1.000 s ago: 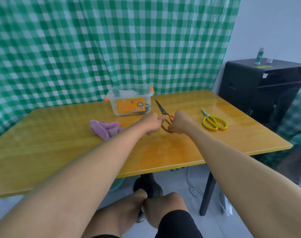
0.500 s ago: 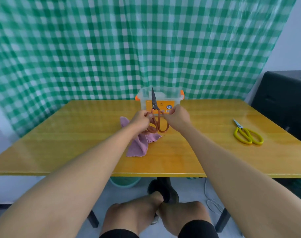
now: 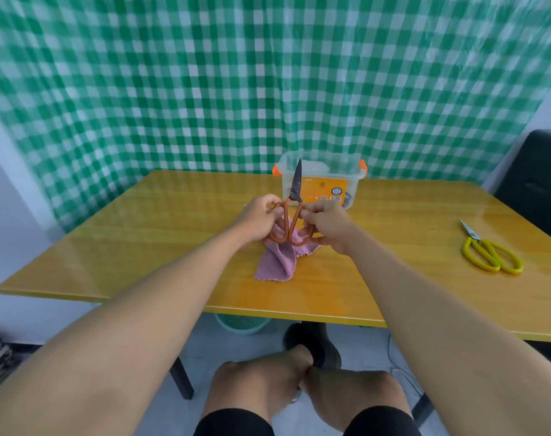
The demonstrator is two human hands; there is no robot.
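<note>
Orange-handled scissors (image 3: 294, 196) stand upright above the yellow table (image 3: 142, 234), dark blades closed and pointing up. My left hand (image 3: 258, 217) grips the left handle loop and my right hand (image 3: 326, 223) grips the right loop. A pink cloth (image 3: 278, 261) hangs from under the hands down onto the table; which hand holds it I cannot tell.
A clear plastic box (image 3: 322, 184) with orange clips and an orange label stands just behind the scissors. Yellow-handled scissors (image 3: 489, 251) lie at the table's right. A green checked curtain hangs behind. A black cabinet (image 3: 538, 184) is at far right. My knees are under the table's near edge.
Both hands have brought the orange scissors from tilted low to upright, blades up. The pink cloth, earlier bunched on the table at left, now hangs beneath the hands. The camera turned left.
</note>
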